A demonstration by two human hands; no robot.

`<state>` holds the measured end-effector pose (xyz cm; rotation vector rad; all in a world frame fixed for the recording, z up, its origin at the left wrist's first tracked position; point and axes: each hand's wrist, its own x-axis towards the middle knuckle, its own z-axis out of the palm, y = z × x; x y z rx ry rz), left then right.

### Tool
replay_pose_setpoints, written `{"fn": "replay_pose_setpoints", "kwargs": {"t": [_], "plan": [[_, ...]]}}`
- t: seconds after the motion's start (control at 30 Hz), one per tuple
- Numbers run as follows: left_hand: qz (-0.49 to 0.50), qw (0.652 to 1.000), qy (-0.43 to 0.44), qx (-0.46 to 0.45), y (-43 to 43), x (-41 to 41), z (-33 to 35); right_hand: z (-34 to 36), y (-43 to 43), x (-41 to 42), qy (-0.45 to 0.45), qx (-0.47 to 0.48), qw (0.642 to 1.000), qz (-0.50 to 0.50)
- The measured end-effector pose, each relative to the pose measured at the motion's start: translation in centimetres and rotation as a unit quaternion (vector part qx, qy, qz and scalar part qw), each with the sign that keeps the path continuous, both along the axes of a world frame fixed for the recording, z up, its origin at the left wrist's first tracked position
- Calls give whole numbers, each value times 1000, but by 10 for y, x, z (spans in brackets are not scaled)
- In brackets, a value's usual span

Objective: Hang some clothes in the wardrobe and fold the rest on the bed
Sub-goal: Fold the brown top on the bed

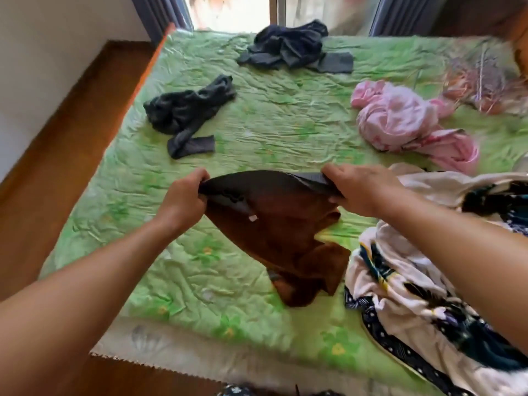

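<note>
A brown garment point(288, 224) with a dark waistband hangs over the green bed point(257, 130), its lower part bunched on the sheet. My left hand point(185, 195) grips the left end of the waistband. My right hand point(360, 187) grips the right end, so the band is stretched between both hands above the bed.
A dark grey garment point(185, 112) lies crumpled at the left and a navy heap point(291, 47) at the far edge. Pink clothing point(405, 121) sits on the right. A white and dark patterned pile point(423, 295) lies under my right arm. Wooden floor point(63, 132) borders the bed's left side.
</note>
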<state>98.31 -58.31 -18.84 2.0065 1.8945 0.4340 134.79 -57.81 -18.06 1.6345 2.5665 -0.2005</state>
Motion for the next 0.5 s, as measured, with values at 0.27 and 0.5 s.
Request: {"fn": "replay_pose_setpoints", "kwargs": {"t": [0.27,0.5], "plan": [[62,976,-162,133,57,-63,129,153,34,-65,183,170,932,-261],[25,948,-266,173,105,-125,221,239,39,-127,418,222,788,-392]]}}
